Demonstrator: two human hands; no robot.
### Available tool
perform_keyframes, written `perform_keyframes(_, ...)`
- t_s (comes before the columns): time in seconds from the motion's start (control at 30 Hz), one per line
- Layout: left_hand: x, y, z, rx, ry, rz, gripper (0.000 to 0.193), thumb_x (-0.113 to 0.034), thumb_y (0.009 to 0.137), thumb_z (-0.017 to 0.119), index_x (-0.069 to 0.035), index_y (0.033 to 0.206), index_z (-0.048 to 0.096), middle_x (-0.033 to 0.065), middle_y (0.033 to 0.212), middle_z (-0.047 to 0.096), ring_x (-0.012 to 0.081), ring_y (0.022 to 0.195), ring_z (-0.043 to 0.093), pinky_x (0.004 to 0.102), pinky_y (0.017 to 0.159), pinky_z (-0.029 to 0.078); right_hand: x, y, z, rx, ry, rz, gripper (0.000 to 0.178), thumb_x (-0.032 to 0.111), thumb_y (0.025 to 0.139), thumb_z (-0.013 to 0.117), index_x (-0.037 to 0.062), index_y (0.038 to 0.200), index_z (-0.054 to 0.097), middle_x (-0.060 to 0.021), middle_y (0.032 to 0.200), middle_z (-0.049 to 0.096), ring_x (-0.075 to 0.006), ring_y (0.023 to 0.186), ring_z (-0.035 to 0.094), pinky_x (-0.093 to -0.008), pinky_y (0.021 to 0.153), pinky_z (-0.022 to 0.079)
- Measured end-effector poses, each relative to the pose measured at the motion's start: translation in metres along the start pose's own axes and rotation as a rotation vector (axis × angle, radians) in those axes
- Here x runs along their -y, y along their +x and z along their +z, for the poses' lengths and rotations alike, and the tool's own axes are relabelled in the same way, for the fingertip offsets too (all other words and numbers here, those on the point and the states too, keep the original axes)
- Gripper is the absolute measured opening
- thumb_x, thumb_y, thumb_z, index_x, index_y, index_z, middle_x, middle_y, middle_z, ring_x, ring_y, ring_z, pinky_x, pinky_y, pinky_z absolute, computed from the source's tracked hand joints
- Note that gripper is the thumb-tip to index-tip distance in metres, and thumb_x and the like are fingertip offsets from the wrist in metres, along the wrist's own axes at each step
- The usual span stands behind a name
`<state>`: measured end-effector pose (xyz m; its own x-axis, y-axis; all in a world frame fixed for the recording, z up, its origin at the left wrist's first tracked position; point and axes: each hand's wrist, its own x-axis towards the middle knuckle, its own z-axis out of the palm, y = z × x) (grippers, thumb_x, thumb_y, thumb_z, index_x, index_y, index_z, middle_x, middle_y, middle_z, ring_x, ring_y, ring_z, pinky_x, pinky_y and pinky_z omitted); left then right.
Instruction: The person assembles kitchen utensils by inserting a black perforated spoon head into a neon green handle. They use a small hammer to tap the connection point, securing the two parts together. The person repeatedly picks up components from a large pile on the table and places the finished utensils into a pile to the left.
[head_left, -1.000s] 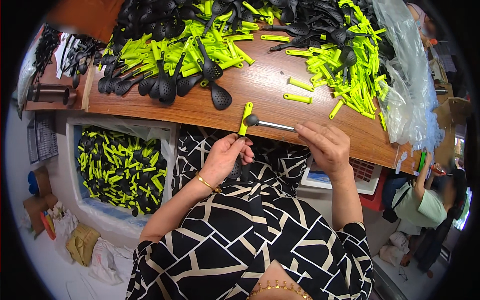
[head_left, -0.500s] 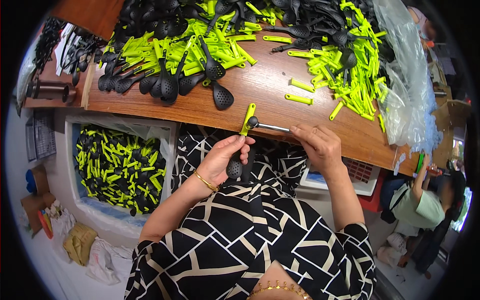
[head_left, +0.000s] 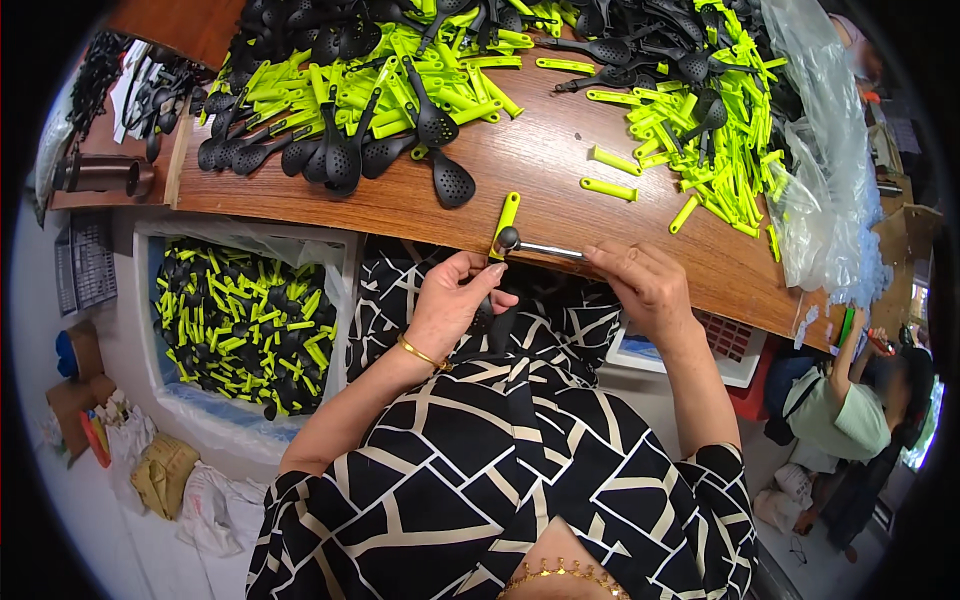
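At the table's near edge, my left hand [head_left: 448, 300] is closed round the neck of a black perforated spoon with a lime-green handle [head_left: 510, 210]. The handle points away from me, and the dark bowl hangs below, mostly hidden by my fingers. My right hand [head_left: 648, 290] grips a small hammer [head_left: 548, 249] with a thin metal shaft and a round black head. The hammer's head lies against the lower part of the green handle, just above my left thumb. Beyond the hands, a loose perforated spoon [head_left: 453, 183] lies on the wooden table.
Piles of black spoons and green handles [head_left: 740, 150] cover the far table [head_left: 540, 150]. Two loose green handles [head_left: 610, 189] lie in front of the right pile. A white bin [head_left: 345, 300] of green-and-black utensils stands at left. Clear plastic [head_left: 800, 200] drapes the table's right; another person [head_left: 840, 410] is beyond.
My left thumb and fingers have shifted up the spoon's neck toward the hammer's head, and the bowl is now more hidden. The whole view has shifted slightly.
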<state>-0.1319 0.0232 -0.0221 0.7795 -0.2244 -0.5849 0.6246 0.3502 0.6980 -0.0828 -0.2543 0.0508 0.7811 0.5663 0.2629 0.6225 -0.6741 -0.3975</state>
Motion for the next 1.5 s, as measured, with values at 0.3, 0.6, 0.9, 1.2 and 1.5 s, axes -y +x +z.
perform_keyframes(0.3,0.000,-0.003,-0.002,0.008,0.016,0.053,0.027,-0.020,0.104,0.070,0.004,0.117,0.068,0.0057,0.095,0.066,0.0122,0.076,0.068,0.0262,0.072,0.055,-0.014,-0.006,0.010,-0.042,0.044,0.093,0.030,0.003,0.084,0.080,0.0117,0.113,0.079,-0.0075,0.100,0.078,-0.0257,0.078,0.071,-0.0373,0.070,0.057)
perform_keyframes(0.6,-0.012,-0.022,-0.047,-0.047,0.206,0.182,0.032,-0.028,0.107,0.064,0.003,0.111,0.068,0.0065,0.092,0.066,0.0115,0.060,0.060,0.0237,0.060,0.049,-0.058,0.012,-0.007,-0.119,-0.229,0.236,0.031,0.004,0.086,0.077,0.0126,0.116,0.078,-0.0091,0.113,0.074,-0.0311,0.105,0.068,-0.0426,0.094,0.053)
perform_keyframes(0.9,0.028,-0.069,-0.312,-1.344,-0.315,0.409,0.054,-0.030,0.099,0.073,-0.005,0.144,0.055,0.0080,0.134,0.063,0.0170,0.112,0.065,0.0343,0.095,0.046,0.021,0.119,0.073,-0.179,0.014,-0.143,0.035,0.016,0.082,0.082,0.0156,0.117,0.075,-0.0042,0.119,0.071,-0.0289,0.108,0.065,-0.0429,0.097,0.048)
perform_keyframes(1.2,-0.055,-0.012,-0.046,-0.090,0.091,0.426,0.036,-0.021,0.112,0.055,0.002,0.140,0.056,0.0157,0.119,0.071,0.0211,0.100,0.074,0.0306,0.089,0.060,0.005,0.171,0.113,-0.245,0.020,-0.235,0.041,0.009,0.083,0.076,0.0112,0.124,0.074,-0.0056,0.128,0.073,-0.0290,0.112,0.067,-0.0419,0.099,0.049)
perform_keyframes(1.5,-0.072,0.043,0.017,0.049,-0.315,0.363,0.048,-0.019,0.111,0.057,-0.007,0.155,0.043,0.0182,0.141,0.063,0.0253,0.120,0.069,0.0365,0.097,0.058,0.025,0.066,0.064,-0.137,0.049,-0.331,0.042,0.012,0.081,0.079,0.0114,0.122,0.076,-0.0037,0.126,0.074,-0.0242,0.110,0.069,-0.0401,0.091,0.054)
